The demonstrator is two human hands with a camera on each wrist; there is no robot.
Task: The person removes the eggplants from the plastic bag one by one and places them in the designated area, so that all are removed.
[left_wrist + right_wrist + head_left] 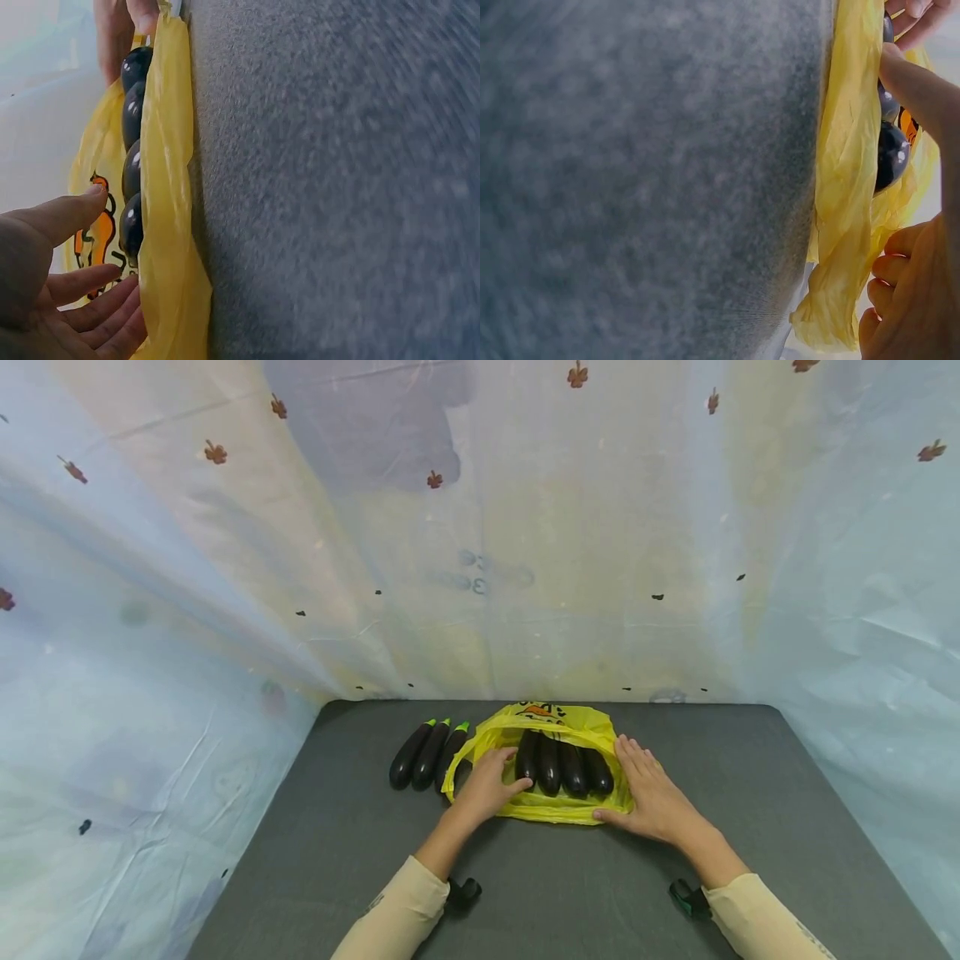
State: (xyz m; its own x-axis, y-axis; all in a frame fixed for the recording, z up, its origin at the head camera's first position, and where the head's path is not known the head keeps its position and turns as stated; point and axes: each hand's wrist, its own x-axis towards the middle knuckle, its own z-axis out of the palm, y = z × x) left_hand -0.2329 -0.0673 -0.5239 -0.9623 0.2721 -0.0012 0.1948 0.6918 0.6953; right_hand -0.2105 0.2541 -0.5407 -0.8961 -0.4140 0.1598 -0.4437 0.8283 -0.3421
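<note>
A yellow plastic bag (558, 814) lies on its side with its mouth facing me. Several dark eggplants (550, 768) lie side by side inside it, rounded ends toward the opening. My left hand (483, 785) reaches into the mouth at the left, thumb spread from loosely extended fingers; the left wrist view shows a gap between thumb and eggplants (131, 169). Another eggplant (462, 772) shows partly behind this hand, at the bag's left edge. At the bag's right side rests my right hand (652, 793), fingers extended along the outside and thumb by the lower rim.
Three eggplants (427, 756) with green stem ends lie in a row left of the bag on the dark grey table (570, 893). A patterned plastic sheet (525, 635) hangs behind the table and along its sides.
</note>
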